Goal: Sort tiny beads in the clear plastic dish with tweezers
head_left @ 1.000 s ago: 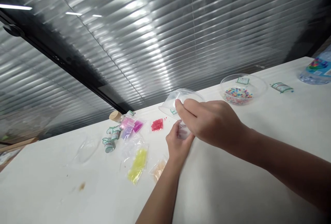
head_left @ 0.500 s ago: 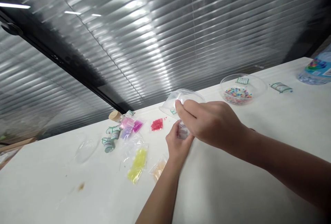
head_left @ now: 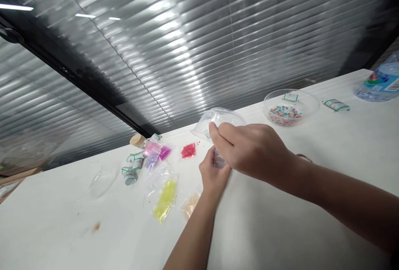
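My left hand (head_left: 214,174) is closed round a small clear container (head_left: 219,161), mostly hidden by the fingers. Just above it, my right hand (head_left: 252,145) has its thumb and fingers pinched together; what they hold, if anything, is hidden. Behind the right fingers a clear plastic tub (head_left: 202,126) rests upside down or tilted; I cannot tell whether they touch it. Left of my hands lies a flat bag of red beads (head_left: 188,150), with a few loose beads beside it. A bag of yellow beads (head_left: 164,201) and a bag of peach beads (head_left: 190,205) lie nearer.
Pink and purple bags (head_left: 157,152), a cork-coloured cylinder (head_left: 137,139) and small printed rolls (head_left: 129,176) are grouped at left. A clear lid (head_left: 102,182) lies beyond. Rightward stand a bowl of multicoloured beads (head_left: 285,118), a printed packet (head_left: 336,105) and a water bottle (head_left: 378,80).
The view has shifted very slightly. Both hands keep nearly the same places and grips, with the right hand a touch lower over the left.
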Motion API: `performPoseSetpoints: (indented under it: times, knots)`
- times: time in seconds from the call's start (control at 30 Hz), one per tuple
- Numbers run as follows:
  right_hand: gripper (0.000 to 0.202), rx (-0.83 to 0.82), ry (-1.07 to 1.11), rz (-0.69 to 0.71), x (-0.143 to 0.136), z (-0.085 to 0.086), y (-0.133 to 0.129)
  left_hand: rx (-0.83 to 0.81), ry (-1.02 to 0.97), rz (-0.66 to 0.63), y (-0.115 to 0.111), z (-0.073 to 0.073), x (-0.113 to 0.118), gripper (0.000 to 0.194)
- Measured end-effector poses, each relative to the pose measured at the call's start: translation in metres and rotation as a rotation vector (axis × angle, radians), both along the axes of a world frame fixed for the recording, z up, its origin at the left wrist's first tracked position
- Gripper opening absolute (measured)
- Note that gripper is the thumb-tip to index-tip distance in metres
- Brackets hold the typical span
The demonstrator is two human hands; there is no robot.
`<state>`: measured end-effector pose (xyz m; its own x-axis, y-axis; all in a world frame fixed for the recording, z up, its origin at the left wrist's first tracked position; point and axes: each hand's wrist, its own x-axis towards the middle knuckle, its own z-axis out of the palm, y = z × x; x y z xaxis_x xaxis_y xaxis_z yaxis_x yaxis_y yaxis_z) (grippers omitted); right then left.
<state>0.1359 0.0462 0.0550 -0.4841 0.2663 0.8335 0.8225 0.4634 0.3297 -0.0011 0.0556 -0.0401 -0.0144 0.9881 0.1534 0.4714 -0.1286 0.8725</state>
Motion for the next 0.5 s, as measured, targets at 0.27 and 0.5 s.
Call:
performPoseSetpoints:
  times: [0.27, 0.5]
  knots:
    - [0.026, 0.0, -0.017, -0.008, -0.0005, -0.0001, -0.0003, 0.019, -0.065, 0.008, -0.0004, -0.0005, -0.0002, 0.037]
    - [0.025, 0.029, -0.034, -0.035, -0.0018, -0.0022, 0.0004, 0.015, -0.05, -0.008, -0.0003, -0.0008, -0.0004, 0.033]
